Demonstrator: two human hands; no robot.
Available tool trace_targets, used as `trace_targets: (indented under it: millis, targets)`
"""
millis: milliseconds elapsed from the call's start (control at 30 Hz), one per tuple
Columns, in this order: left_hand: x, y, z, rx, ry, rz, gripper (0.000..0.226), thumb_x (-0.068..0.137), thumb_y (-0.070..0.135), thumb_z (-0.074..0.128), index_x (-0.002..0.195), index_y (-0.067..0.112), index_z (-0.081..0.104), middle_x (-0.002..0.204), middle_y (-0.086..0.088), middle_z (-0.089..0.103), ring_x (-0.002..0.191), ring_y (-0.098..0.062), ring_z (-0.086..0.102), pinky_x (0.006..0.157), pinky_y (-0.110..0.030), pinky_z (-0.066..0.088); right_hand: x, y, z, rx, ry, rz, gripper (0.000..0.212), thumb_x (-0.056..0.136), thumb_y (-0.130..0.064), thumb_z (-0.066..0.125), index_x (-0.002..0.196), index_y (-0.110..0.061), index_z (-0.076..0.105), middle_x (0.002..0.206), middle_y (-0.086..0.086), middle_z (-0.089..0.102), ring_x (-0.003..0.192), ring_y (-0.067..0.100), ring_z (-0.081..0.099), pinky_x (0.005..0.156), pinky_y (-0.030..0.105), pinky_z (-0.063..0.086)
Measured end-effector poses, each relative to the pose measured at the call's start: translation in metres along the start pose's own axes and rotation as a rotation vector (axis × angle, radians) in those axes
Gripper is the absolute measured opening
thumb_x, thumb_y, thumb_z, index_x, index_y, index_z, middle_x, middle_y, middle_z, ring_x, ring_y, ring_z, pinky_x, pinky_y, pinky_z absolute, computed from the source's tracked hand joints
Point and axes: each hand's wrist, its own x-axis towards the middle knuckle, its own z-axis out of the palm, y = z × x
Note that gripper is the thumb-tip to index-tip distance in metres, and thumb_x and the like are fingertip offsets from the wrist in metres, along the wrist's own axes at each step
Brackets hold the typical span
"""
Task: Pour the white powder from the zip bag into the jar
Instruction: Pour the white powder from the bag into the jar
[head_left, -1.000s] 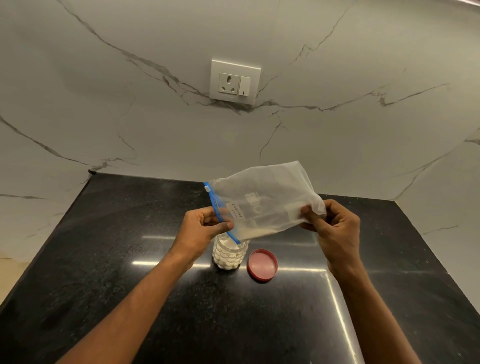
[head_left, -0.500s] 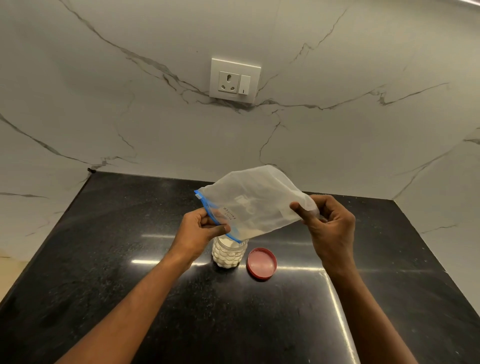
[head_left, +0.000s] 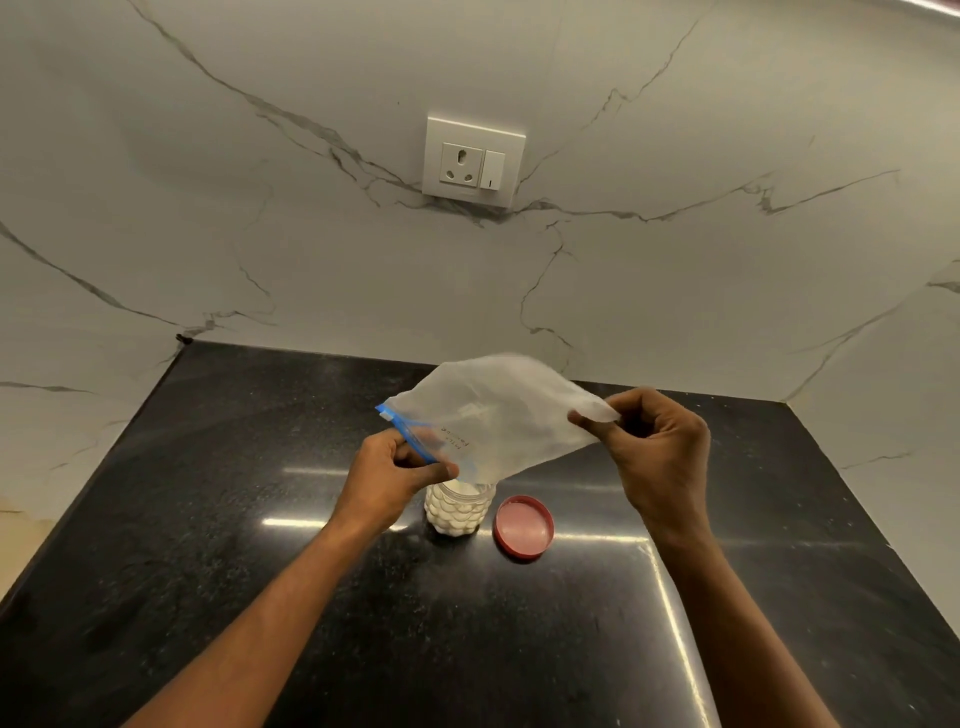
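Note:
A clear zip bag (head_left: 498, 410) with a blue zip strip hangs tilted over a small textured jar (head_left: 457, 512) that is filled with white powder. My left hand (head_left: 395, 470) pinches the bag at its blue zip end, right above the jar's mouth. My right hand (head_left: 657, 447) grips the bag's far bottom corner and holds it higher. The bag looks nearly flat, with only a dusting of powder inside. The jar stands upright on the black countertop (head_left: 208, 519), and its mouth is partly hidden by the bag and my left hand.
A red lid (head_left: 523, 526) lies upside down just right of the jar. White marble walls close off the counter at the back and on both sides, with a wall socket (head_left: 474, 161) above.
My right hand has lowered the bag's bottom corner, so the bag lies flatter. The left hand stays pinched on the zip end over the jar.

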Motion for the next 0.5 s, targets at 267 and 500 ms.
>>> trace_targets:
  millis: [267,500]
  targets:
    - [0.001,0.000,-0.002,-0.026,-0.046,-0.029,0.041,0.076,0.007,0.091,0.113,0.017,0.075,0.101,0.007,0.084,0.095,-0.007,0.080,0.072,-0.014,0.061,0.007,-0.006,0.001,-0.104,-0.064,-0.058,0.011,0.091,-0.013,0.078,0.099,-0.020,0.076,0.083,-0.011,0.074,0.068,0.010,0.069,0.058,0.019,0.057]
    - [0.001,0.002,-0.003,-0.021,-0.056,-0.051,0.035,0.075,0.007,0.092,0.102,0.024,0.076,0.094,0.013,0.084,0.090,-0.002,0.079,0.067,-0.009,0.058,0.011,-0.010,0.005,-0.188,-0.105,-0.087,0.005,0.096,-0.012,0.074,0.098,-0.011,0.078,0.075,0.000,0.071,0.059,0.016,0.060,0.052,0.033,0.054]
